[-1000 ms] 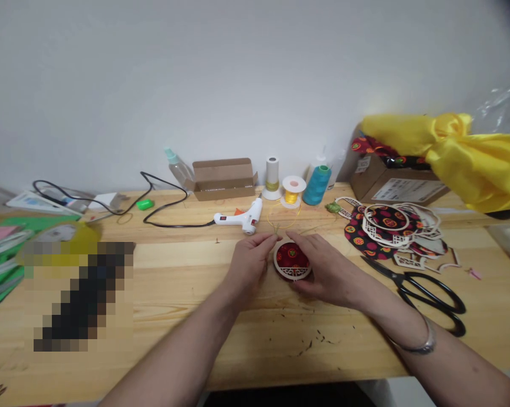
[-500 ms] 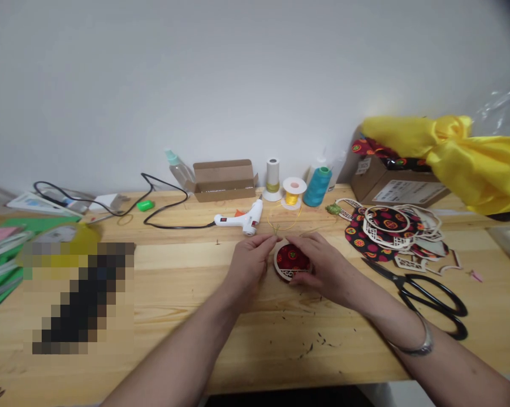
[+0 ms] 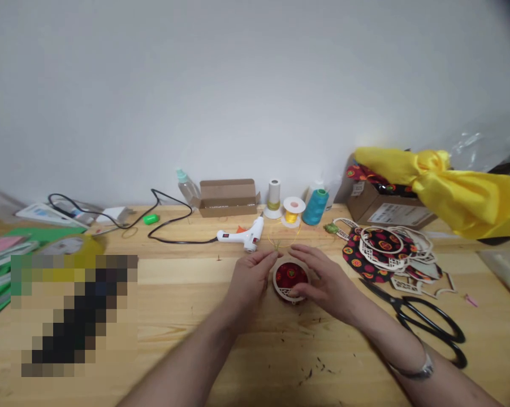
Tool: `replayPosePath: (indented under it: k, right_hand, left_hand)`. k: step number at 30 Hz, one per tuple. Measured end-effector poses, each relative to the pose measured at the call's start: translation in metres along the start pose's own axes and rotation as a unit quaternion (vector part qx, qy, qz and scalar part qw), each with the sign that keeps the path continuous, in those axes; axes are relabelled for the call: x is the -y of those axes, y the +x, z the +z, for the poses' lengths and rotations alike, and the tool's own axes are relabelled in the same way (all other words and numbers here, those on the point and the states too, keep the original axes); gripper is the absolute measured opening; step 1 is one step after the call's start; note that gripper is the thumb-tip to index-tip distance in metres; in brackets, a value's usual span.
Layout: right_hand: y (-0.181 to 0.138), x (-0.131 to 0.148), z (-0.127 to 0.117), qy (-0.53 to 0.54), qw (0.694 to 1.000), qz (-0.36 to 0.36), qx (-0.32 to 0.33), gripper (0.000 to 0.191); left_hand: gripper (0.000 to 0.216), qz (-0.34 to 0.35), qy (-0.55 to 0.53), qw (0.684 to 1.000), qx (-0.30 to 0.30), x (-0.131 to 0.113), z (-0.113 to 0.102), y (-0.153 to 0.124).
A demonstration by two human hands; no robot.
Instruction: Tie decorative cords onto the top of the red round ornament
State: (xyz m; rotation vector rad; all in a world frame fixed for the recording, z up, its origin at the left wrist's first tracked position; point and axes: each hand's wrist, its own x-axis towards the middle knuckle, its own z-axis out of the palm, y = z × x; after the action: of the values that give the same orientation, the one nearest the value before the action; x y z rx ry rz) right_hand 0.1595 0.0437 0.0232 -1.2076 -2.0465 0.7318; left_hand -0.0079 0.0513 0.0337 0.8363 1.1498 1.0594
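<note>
A round ornament with a pale wooden rim, dark red patterned fabric and a lattice strip lies between my hands. At its left, my left hand is closed, thumb and forefinger pinching a thin yellowish cord whose end sticks up past the fingertips. My right hand is open around the ornament's right side. Its thumb lies over the lower right of the ornament, and its fingers spread above the upper rim. Behind the hands, a loop of yellow thread trails from a white spool.
A white glue gun lies behind my left hand. Black-handled scissors and patterned fabric with wooden frames are at right. At the back stand a cardboard box, a teal thread cone and a carton under yellow cloth.
My right hand's fingers have loosened and spread away from the ornament, showing more of its face. My left hand keeps its pinch. The whole view has shifted, with the table lower in the picture.
</note>
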Motion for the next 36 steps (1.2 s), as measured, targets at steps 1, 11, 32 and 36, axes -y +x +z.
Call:
replayPosePath:
  k: [1,11,32,36]
  right_hand:
    - [0.002,0.004,-0.001,0.021,0.999,0.021,-0.027,0.041]
    - [0.024,0.027,0.009,0.176,0.964,0.163,-0.111,0.015]
    - [0.016,0.002,-0.003,0.303,0.900,0.159,-0.272,0.010]
    - [0.017,0.002,-0.003,0.276,0.908,0.116,-0.295,0.007]
  left_hand:
    - [0.019,0.010,0.007,1.000,0.007,-0.001,0.000,-0.001]
    - [0.020,0.093,0.099,0.988,0.079,-0.001,0.003,-0.008]
    - [0.026,0.370,0.343,0.859,-0.084,0.017,-0.004,0.000]
    - [0.023,0.343,0.271,0.888,-0.143,0.010,-0.004,-0.004]
